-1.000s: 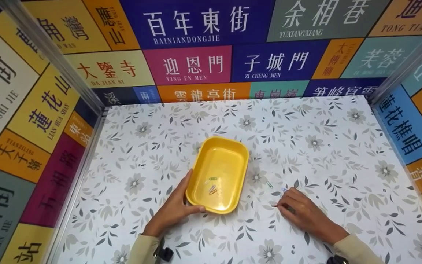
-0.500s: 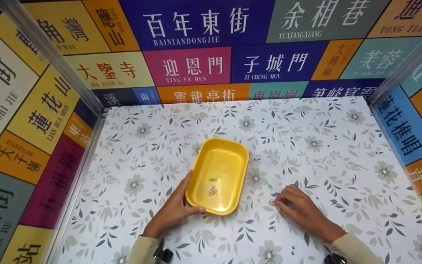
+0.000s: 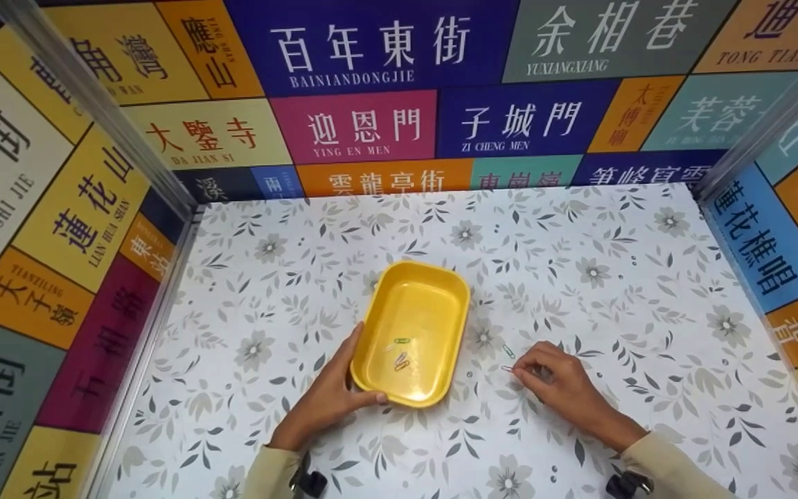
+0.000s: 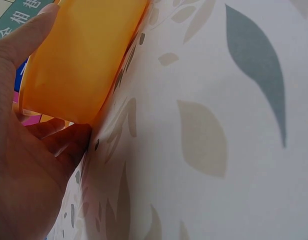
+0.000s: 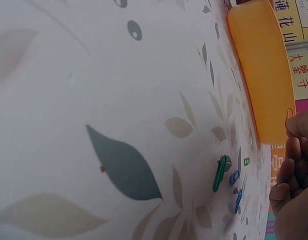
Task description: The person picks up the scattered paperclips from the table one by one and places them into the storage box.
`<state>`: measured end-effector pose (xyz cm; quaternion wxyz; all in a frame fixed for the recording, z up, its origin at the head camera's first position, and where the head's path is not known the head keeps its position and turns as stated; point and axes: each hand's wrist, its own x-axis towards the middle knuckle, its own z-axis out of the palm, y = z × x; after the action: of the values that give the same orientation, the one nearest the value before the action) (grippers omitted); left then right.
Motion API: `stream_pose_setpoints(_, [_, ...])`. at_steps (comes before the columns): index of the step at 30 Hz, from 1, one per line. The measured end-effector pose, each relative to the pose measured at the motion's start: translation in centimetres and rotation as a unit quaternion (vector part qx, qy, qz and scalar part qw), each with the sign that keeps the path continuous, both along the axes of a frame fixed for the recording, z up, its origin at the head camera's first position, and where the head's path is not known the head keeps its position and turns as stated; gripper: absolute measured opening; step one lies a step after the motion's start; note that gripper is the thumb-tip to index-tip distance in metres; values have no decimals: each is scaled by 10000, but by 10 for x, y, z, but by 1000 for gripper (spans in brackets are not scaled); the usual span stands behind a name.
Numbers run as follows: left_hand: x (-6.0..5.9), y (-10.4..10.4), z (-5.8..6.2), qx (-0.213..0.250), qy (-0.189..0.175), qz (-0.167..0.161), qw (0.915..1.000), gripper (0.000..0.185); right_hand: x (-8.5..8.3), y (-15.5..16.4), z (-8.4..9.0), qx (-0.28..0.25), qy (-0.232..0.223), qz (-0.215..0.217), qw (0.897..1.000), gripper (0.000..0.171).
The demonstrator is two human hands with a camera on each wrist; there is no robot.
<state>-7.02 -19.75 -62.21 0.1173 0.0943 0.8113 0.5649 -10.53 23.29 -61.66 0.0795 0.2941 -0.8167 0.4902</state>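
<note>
- The left hand (image 3: 326, 398) is gripping the yellow tray (image 3: 433, 298) at its near-left corner, thumb over the rim; an uneven tug could be tipping it, sliding the inside clips (image 3: 402, 341).
- Right of the tray, the right hand (image 3: 565, 381) is pinching a reddish clip (image 3: 507, 369) between thumb and fingertip; such thin wire could be slipping free.
- Counting: one tray is holding at least three clips, overlap obscuring more; one is being pinched; two green clips (image 5: 220, 173) and two blue clips (image 5: 238, 201) are apparently lying on the tabletop (image 3: 579, 229).
</note>
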Motion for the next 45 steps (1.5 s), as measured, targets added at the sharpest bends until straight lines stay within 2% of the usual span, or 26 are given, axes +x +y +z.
stream_pose_setpoints(2, [0,0,-1,-25,36,-6,10000,137,-2,-1,1,-2,-28,44,10000,11])
stream_pose_setpoints(6, [-1,0,-1,-30,110,-24,9999,137,-6,-5,4,-3,-55,114,9999,22])
stream_pose_setpoints(11, [-1,0,0,-11,105,-33,9999,138,-11,-12,10,98,-52,118,9999,27])
stream_pose_setpoints(23, [-1,0,0,18,55,-29,10000,135,-20,-29,21,393,-148,612,9972,20])
stream_pose_setpoints(31, [-1,0,0,-36,39,-14,10000,135,-31,-40,25,468,13,977,9941,10])
stream_pose_setpoints(45, [1,0,2,-105,72,-14,9999,135,-40,-52,28,773,69,1259,9890,12])
